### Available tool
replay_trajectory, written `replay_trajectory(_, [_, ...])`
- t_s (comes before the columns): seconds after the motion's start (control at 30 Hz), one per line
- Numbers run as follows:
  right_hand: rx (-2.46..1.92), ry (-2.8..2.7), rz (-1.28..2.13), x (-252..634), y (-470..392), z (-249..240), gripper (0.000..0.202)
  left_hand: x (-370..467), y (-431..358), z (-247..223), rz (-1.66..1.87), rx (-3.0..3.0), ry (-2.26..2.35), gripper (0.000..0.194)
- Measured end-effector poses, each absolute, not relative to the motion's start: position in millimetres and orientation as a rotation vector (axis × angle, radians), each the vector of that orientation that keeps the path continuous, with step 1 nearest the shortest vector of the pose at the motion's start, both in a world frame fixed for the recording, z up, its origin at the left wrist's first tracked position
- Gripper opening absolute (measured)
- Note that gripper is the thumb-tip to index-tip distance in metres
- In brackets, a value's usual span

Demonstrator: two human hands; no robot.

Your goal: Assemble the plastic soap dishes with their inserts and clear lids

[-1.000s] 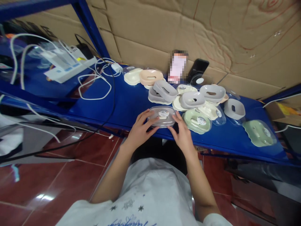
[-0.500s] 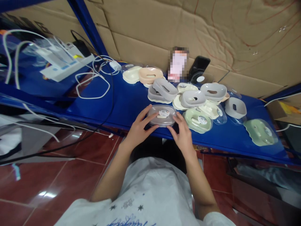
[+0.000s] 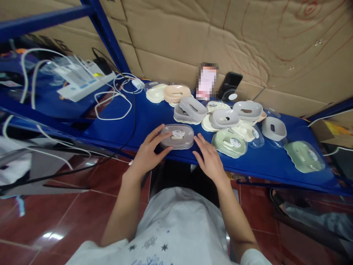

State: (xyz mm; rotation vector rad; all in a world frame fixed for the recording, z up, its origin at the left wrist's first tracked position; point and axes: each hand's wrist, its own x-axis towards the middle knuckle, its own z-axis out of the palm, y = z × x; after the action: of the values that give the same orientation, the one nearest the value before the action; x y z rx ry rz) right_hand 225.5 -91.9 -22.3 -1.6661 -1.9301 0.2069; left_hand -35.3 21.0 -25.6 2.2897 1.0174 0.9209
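A grey soap dish (image 3: pixel 189 139) with a clear lid and a round label lies on the blue shelf close to its front edge. My left hand (image 3: pixel 150 151) grips its left end, thumb along the near side and fingers over the lid and far side. My right hand (image 3: pixel 208 156) is just off the dish's right end, fingers apart and holding nothing. Right of that hand rests a green soap dish (image 3: pixel 230 143) with a clear lid. Behind are grey soap dish parts (image 3: pixel 190 110), a peach one (image 3: pixel 178 94) and cream ones (image 3: pixel 156 94), some stacked.
Two phones, one with a blurred screen (image 3: pixel 206 82) and one black (image 3: pixel 231 84), lean against the cardboard wall. A power strip (image 3: pixel 79 90) and white cables lie left. Another green dish (image 3: pixel 305 156) sits far right. Someone's foot (image 3: pixel 277 200) shows lower right.
The grey soap dish has shifted left along the shelf with my left hand. My right hand has come off its right end. The camera view has also shifted slightly.
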Motion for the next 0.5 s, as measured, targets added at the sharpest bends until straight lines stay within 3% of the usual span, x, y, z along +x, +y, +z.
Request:
replay_trajectory(0.33, [-1.895, -1.887, -0.086, 237.9, 12.4, 8.5, 0.06, -38.6, 50.6, -17.0, 1.145, 2.427, 1.268, 0.057])
replay_trajectory(0.5, [-1.994, -1.879, -0.129, 246.1, 26.4, 17.5, 0.031, 29.2, 62.0, 1.9, 0.997, 2.584, 0.933, 0.043])
